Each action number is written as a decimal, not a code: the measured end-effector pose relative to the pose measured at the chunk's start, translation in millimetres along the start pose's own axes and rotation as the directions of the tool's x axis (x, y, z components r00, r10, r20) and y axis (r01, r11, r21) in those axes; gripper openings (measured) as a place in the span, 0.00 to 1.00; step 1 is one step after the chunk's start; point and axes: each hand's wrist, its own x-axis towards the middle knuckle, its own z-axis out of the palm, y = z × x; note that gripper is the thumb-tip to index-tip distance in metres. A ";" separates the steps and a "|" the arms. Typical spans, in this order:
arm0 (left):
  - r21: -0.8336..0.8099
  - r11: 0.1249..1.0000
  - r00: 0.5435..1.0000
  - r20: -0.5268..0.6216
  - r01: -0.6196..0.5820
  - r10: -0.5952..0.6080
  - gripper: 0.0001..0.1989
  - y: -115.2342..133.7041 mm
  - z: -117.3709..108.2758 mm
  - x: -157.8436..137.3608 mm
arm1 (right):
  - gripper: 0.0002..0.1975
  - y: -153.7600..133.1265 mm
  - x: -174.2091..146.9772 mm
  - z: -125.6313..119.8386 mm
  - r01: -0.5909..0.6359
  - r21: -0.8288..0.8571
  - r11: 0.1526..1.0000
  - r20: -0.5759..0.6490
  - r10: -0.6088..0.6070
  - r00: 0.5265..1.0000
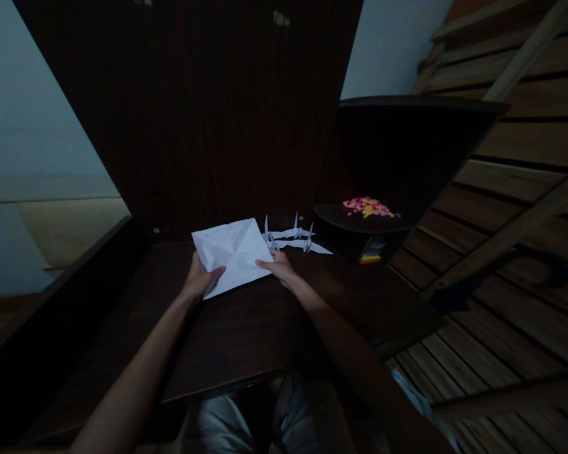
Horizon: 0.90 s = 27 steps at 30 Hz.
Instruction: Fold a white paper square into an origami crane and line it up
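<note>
A white sheet of paper (pixel 236 252) with crease lines crossing near its middle is held up, slightly tilted, over the dark desk. My left hand (pixel 201 277) grips its lower left side, thumb on top and fingers behind. At the right edge my right hand (pixel 278 265) pinches the sheet in the same way. Just behind that hand stand several folded white paper cranes (pixel 307 244) on the desk, partly covered by the sheet and by my fingers.
A dark wooden desk (pixel 236 353) has a tall back panel (pixel 208 113) and a raised left side (pixel 61 302). On the right, a corner shelf (pixel 331 214) bears a pile of small pink and yellow pieces (pixel 366 206). Wooden slats (pixel 525 195) stand farther right.
</note>
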 end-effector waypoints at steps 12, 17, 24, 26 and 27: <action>0.241 0.968 0.959 0.250 0.075 -0.136 0.31 12.3 -9.6 -5.3 | 0.18 -10.9 -5.6 -3.2 -0.164 0.151 0.975 0.037 0.160 0.986; 0.283 0.957 0.981 0.161 0.063 -0.112 0.25 15.1 -7.8 -5.4 | 0.16 -9.0 -4.2 -3.9 -0.150 0.151 0.977 0.019 0.149 0.989; 0.190 0.982 0.999 -0.032 0.020 -0.015 0.26 5.4 -9.4 2.1 | 0.14 -6.5 -2.5 -2.5 -0.137 0.077 0.988 0.053 0.133 0.990; 0.163 0.985 0.998 -0.047 0.058 -0.051 0.28 6.7 -9.3 2.6 | 0.13 -6.2 -1.2 -4.0 -0.124 0.043 0.991 0.019 0.123 0.992; 0.148 0.986 0.996 -0.055 0.080 -0.072 0.28 7.8 -9.3 2.7 | 0.13 -6.3 -0.7 -5.1 -0.118 0.023 0.993 0.015 0.117 0.993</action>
